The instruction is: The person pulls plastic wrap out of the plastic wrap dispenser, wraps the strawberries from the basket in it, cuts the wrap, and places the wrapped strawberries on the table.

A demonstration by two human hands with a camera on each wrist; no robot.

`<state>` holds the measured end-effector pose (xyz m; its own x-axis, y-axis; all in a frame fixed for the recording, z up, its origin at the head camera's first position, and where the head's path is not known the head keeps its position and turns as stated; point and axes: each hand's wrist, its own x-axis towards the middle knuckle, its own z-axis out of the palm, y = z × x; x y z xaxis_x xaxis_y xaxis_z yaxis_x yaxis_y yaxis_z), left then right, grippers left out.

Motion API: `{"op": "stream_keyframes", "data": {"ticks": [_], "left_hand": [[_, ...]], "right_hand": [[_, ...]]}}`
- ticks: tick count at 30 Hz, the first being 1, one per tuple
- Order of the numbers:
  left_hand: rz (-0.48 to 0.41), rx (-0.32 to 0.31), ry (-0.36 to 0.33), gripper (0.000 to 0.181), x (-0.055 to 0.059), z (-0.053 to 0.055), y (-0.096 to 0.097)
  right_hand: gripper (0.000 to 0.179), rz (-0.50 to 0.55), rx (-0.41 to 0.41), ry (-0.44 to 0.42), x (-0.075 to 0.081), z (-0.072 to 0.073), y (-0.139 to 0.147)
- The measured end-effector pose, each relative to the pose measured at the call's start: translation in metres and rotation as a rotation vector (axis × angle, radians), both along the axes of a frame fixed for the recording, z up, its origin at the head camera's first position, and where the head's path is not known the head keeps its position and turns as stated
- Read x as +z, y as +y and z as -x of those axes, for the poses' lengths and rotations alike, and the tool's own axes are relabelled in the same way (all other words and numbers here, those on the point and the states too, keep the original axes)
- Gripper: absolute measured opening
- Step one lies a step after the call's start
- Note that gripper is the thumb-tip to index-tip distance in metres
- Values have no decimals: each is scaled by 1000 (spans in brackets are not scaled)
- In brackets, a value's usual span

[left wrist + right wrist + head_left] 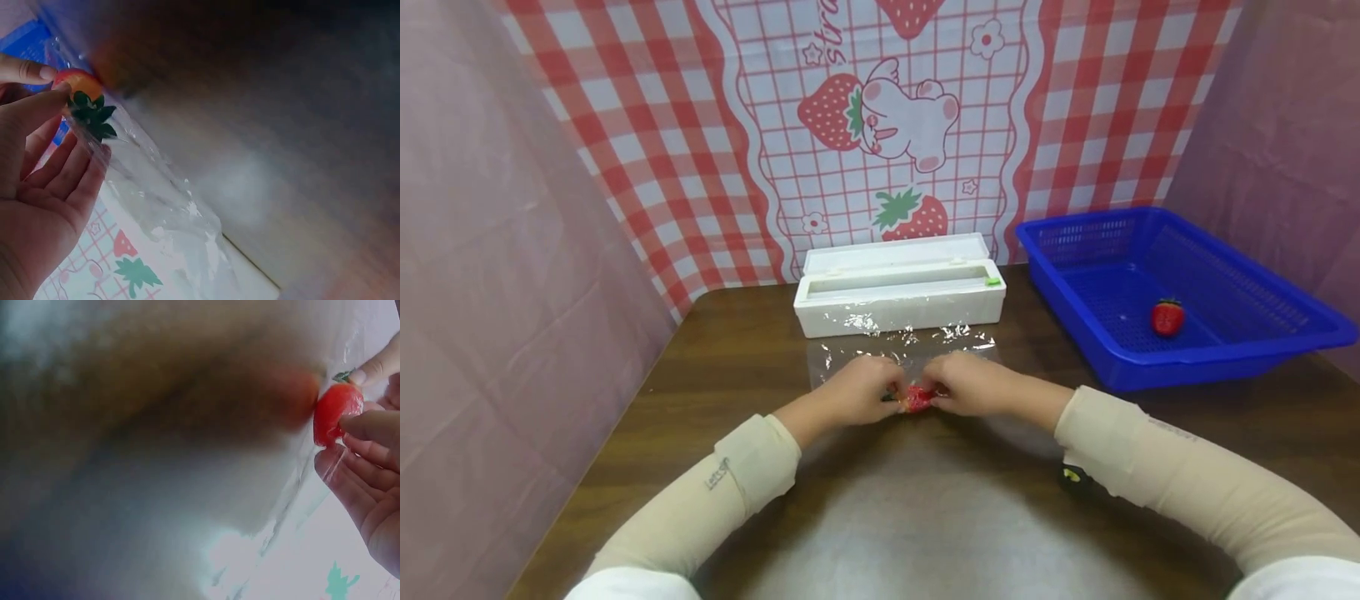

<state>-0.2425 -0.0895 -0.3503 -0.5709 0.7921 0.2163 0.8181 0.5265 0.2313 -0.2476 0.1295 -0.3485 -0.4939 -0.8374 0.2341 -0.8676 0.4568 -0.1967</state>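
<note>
A red strawberry (917, 398) with green leaves lies between my two hands, against a sheet of clear plastic film (955, 337). My left hand (865, 389) pinches it at the leafy end, thumb on its side, as the left wrist view shows. From the other side my right hand (970, 383) grips the strawberry's red tip, with film at its fingers (331, 464). The film runs from the hands back to a long white film dispenser box (898, 312), whose lid (895, 252) stands raised.
A blue plastic basket (1097, 358) stands at the right, with another strawberry (1167, 317) inside. Under my right forearm a small dark object with a yellow-green mark (1071, 476) partly shows. Behind the wooden table (700, 358) hangs a strawberry-print cloth (887, 200).
</note>
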Motion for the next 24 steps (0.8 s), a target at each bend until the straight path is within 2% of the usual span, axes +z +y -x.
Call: {"op": "stream_keyframes", "data": {"ticks": [5, 11, 14, 16, 18, 24], "left_hand": [[-53, 63, -193, 9, 2, 8, -1], [-107, 141, -414, 9, 3, 20, -5], [-119, 178, -494, 10, 1, 26, -7], [-102, 199, -491, 11, 2, 29, -7], [-65, 207, -448, 11, 4, 32, -7], [107, 160, -223, 13, 11, 41, 1]], "right_hand": [[10, 69, -13, -179, 4, 10, 3], [5, 73, -41, -301, 6, 22, 3], [7, 51, -47, -363, 5, 26, 3], [8, 38, -52, -383, 6, 30, 1], [8, 24, -55, -386, 7, 33, 0], [8, -43, -104, -304, 8, 44, -6]]}}
